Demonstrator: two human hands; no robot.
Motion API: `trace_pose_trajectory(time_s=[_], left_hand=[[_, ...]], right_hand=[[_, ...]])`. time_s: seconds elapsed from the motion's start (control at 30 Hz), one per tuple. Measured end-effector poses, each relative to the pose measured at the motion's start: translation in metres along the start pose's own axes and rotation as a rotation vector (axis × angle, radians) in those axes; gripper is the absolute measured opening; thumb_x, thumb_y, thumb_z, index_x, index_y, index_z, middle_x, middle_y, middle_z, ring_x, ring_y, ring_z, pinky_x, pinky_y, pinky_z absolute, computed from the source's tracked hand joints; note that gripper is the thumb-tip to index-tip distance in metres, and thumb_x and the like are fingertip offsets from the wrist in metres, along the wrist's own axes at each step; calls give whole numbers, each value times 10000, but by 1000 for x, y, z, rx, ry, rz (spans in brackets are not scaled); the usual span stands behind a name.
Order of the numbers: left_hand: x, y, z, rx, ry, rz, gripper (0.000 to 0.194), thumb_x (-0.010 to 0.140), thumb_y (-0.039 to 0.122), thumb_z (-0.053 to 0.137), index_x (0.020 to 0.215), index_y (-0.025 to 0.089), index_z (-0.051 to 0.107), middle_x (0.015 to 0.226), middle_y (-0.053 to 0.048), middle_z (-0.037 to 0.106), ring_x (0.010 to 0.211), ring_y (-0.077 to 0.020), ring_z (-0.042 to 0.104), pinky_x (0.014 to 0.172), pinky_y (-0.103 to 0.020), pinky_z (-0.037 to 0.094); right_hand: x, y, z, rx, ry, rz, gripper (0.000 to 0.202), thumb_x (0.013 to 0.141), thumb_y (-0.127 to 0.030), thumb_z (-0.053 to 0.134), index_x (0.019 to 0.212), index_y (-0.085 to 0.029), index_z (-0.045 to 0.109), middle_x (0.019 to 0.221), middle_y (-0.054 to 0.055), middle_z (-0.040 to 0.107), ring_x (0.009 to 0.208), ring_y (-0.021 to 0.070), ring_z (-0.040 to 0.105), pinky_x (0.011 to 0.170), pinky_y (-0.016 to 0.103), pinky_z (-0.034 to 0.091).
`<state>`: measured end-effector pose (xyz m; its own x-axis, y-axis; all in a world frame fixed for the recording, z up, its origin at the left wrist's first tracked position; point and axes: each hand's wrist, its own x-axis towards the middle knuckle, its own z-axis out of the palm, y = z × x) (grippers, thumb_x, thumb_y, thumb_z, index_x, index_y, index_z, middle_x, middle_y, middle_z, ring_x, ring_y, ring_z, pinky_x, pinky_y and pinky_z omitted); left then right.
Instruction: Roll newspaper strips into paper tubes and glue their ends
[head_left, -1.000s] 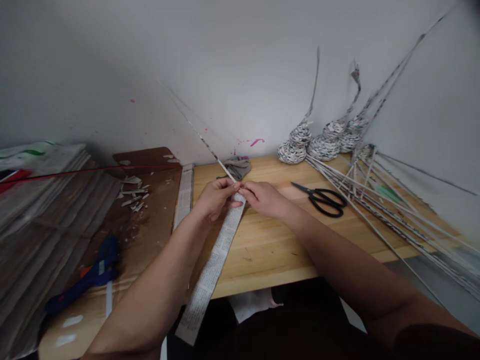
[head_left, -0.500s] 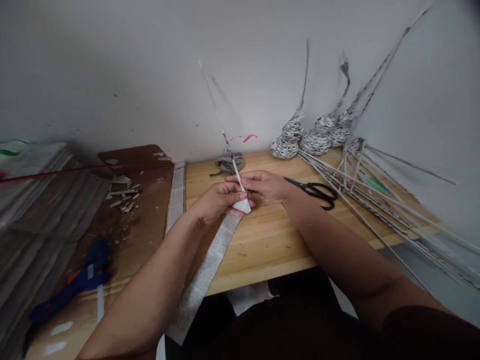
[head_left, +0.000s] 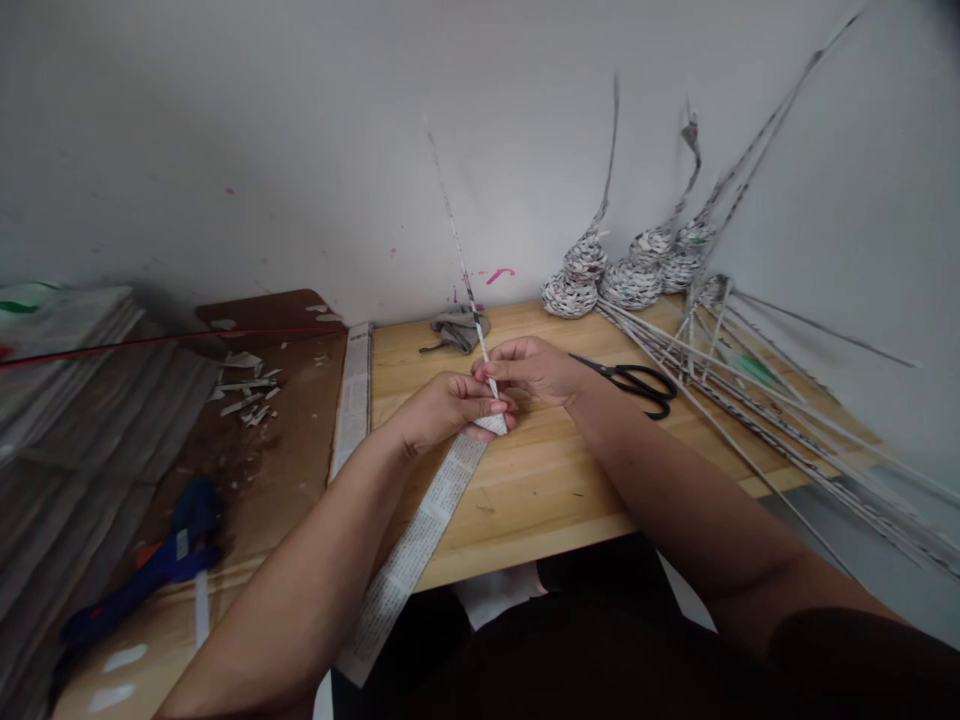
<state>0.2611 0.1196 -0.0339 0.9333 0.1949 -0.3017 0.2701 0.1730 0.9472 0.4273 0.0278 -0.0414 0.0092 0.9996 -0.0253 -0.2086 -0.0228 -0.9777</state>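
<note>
A newspaper strip (head_left: 424,535) runs from the table's front edge up to my hands, its upper end rolled into a thin paper tube (head_left: 459,240). Where the flat strip turns into the tube, my left hand (head_left: 454,408) pinches the folded paper between thumb and fingers. Just above that, my right hand (head_left: 529,370) closes thumb and fingertips round the tube, which slants up and leftward in front of the wall. Black-handled scissors (head_left: 637,385) lie right of my right hand, partly hidden behind the wrist. A crumpled grey cloth (head_left: 452,328) rests behind my hands.
Woven paper gourd shapes (head_left: 571,285) stand along the wall, with rolled paper sticks (head_left: 772,425) spread at right. A stack of newspaper strips (head_left: 354,385) lies at left, near paper scraps (head_left: 255,390). A blue glue gun (head_left: 180,540) sits on brown cardboard (head_left: 296,430).
The paper tube has swung more upright, its top shifting right. Both hands have moved slightly, the left a little right and down, and less of the folded paper shows.
</note>
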Motion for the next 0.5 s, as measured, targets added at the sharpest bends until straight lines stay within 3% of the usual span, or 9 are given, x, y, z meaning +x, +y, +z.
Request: trace_pose_trajectory(time_s=[0.5], left_hand=[[-3, 2, 5, 41, -59, -27, 287, 739, 389, 778, 921, 167, 774, 924, -122, 754, 859, -203, 701, 734, -312, 568]], right_hand=[[1, 3, 4, 62, 61, 39, 342, 691, -357, 828, 704, -156, 551, 600, -44, 585, 497, 68, 516, 458, 184, 410]])
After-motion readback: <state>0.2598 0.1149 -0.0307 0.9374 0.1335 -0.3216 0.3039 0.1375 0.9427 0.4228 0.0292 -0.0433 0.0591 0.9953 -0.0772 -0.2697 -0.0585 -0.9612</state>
